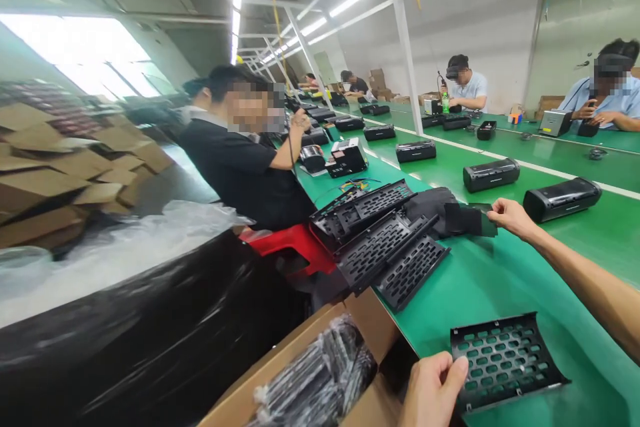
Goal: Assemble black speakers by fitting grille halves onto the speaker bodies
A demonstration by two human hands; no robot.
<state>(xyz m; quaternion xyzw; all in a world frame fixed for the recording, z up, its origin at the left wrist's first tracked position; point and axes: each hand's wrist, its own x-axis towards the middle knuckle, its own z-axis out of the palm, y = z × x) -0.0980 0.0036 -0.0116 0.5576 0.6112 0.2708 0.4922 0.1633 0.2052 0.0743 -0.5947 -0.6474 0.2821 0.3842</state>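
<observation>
My left hand [434, 387] is closed on the left edge of a black perforated plastic cover [515, 360], curved, with rows of slots, low over the green bench. My right hand [513, 219], farther off, pinches the corner of a thin black sheet [470, 219]. That sheet lies over a pile of similar dark sheets [430, 207]. Beside the pile, to the left, several more slotted black covers [375, 247] are stacked in an overlapping heap at the bench edge.
An open cardboard box [280, 360] with plastic-wrapped parts stands below the bench edge. Black speaker-like units [563, 199] line the green bench [565, 273]. A co-worker in black [245, 160] sits at the left by a red chair [290, 247]; others work across the bench.
</observation>
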